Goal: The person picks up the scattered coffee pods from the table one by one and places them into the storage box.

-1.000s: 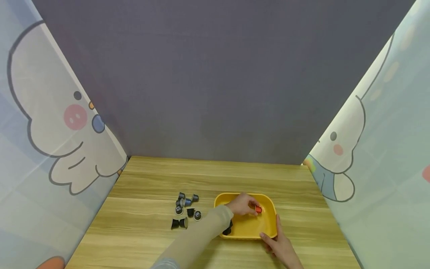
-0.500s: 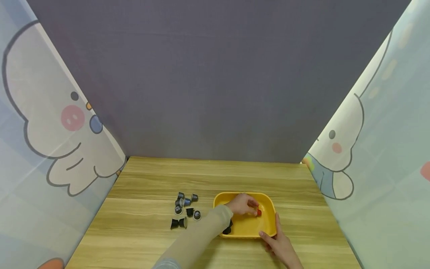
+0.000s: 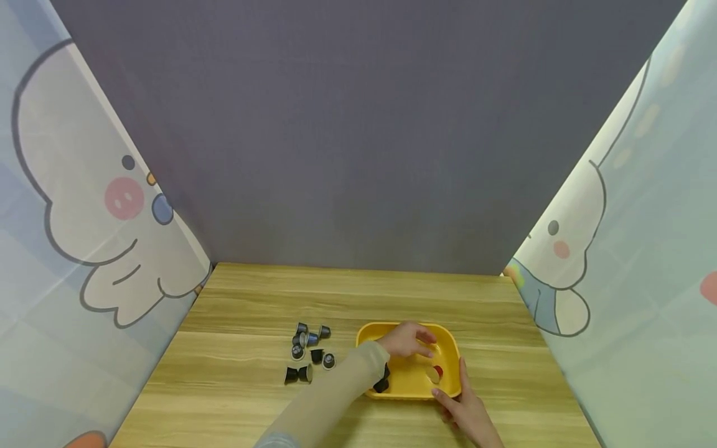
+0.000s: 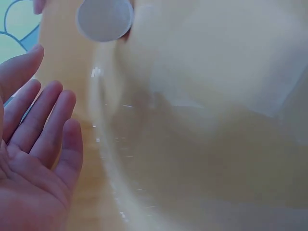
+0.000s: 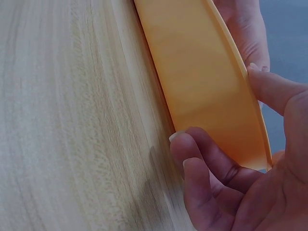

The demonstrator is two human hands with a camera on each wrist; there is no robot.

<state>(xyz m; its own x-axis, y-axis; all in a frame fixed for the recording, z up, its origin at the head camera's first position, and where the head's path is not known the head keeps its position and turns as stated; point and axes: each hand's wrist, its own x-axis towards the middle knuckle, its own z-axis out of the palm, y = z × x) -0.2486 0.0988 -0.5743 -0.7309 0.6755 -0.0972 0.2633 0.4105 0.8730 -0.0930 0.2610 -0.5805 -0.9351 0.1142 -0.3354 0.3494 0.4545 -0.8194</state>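
Observation:
A yellow plastic bin (image 3: 411, 392) lies on the table at the right of the head view. My left hand (image 3: 407, 340) reaches over it with fingers apart, holding nothing; in the left wrist view its fingers (image 4: 45, 125) are relaxed. A red coffee capsule (image 3: 439, 371) lies on its side in the bin's right part, its pale lid (image 4: 105, 19) turned toward the left wrist camera. Black capsules (image 3: 383, 381) sit at the bin's left end, partly behind my sleeve. My right hand (image 3: 470, 410) grips the bin's near right corner, thumb at the rim, fingers against the outer wall (image 5: 202, 77).
Several dark coffee capsules (image 3: 297, 353) and a blue capsule (image 3: 312, 339) are scattered on the wooden table (image 3: 235, 348) left of the bin. A grey wall (image 3: 358, 137) stands behind the table, with cartoon-printed curtains (image 3: 67, 186) on both sides.
My left hand has let go of the red capsule, and its fingers have spread. The capsule has moved toward the bin's near right side. My right hand has stayed at the corner.

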